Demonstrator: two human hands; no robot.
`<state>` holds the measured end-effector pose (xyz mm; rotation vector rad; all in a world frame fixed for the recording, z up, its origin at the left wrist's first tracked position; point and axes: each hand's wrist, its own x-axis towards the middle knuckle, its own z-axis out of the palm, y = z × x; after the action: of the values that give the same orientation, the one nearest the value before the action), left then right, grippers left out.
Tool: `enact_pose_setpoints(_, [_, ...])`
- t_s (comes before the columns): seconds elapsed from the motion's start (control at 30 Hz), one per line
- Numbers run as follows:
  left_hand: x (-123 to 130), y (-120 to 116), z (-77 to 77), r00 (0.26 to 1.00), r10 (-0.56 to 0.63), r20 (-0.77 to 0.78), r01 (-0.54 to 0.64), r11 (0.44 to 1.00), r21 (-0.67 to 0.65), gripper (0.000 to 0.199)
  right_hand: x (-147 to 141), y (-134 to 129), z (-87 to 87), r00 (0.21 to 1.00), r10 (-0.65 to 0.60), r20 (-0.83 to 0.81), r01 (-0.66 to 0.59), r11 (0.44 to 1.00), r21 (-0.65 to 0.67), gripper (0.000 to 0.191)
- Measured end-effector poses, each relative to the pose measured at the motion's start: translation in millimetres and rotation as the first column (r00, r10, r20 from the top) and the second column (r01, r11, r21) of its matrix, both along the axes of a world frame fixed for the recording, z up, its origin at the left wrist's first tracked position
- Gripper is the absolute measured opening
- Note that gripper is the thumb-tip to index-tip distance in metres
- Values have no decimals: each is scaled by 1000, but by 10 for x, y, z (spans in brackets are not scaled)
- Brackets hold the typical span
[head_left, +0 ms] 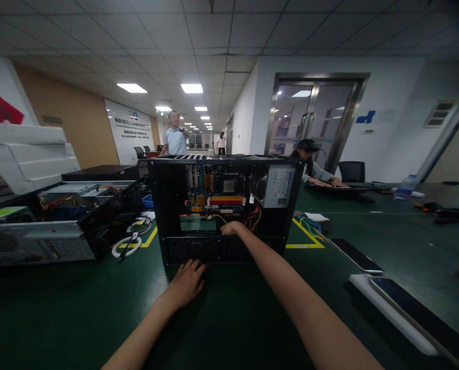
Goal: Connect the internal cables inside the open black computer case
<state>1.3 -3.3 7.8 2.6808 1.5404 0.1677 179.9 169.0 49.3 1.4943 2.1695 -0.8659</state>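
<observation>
Now, case (193, 250) holds circuit board (220, 181), power supply (279, 186); right hand (232, 228) partly inside.

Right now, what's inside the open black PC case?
Visible: a motherboard, red and yellow slots, a power supply at upper right, and coloured wires near the right hand, which reaches in. Hidden: whatever sits behind the lower panel or that hand.
</observation>
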Motion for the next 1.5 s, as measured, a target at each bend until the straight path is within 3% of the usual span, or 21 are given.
enact_pose_setpoints(0.2, [-1, 6, -9, 1000, 3, -2, -3, 1000, -2, 40, 59, -132, 122, 994, 58, -93, -47, 992, 115, 14])
enact_pose_setpoints(0.33, [-10, 13, -28, 1000, 1, 9, -1, 1000, -1, 42, 222, -251, 243, 942, -67, -329, 96, 993, 71, 10])
enact_pose_setpoints(0.5, [-24, 17, -40, 999, -22, 30, 21, 1000, 9, 41, 423, -362, 347, 702, -243, -669, 207, 969, -135, 11])
enact_pose_setpoints(0.63, [-20, 9, -13, 1000, -6, 22, 7, 1000, -14, 41, 466, -360, 328, 498, -356, -791, 275, 929, -246, 9])
enact_pose_setpoints(0.77, [-15, 6, 5, 1000, -8, 22, 8, 1000, -13, 42, 435, -311, 272, 321, -518, -793, 386, 836, -390, 6])
enact_pose_setpoints(0.9, [-16, 13, -13, 1000, -7, 19, 7, 1000, 4, 42, 394, -276, 251, 143, -685, -715, 501, 673, -544, 5])
enact_pose_setpoints(1.03, [-7, 16, -23, 1000, 5, 12, -5, 1000, -8, 42, 389, -240, 252, 44, -780, -625, 544, 543, -640, 8])
enact_pose_setpoints(1.5, [-7, 5, -7, 1000, -1, 26, 1, 1000, -15, 41, 384, -139, 268, -30, -831, -556, 487, 474, -734, 13])
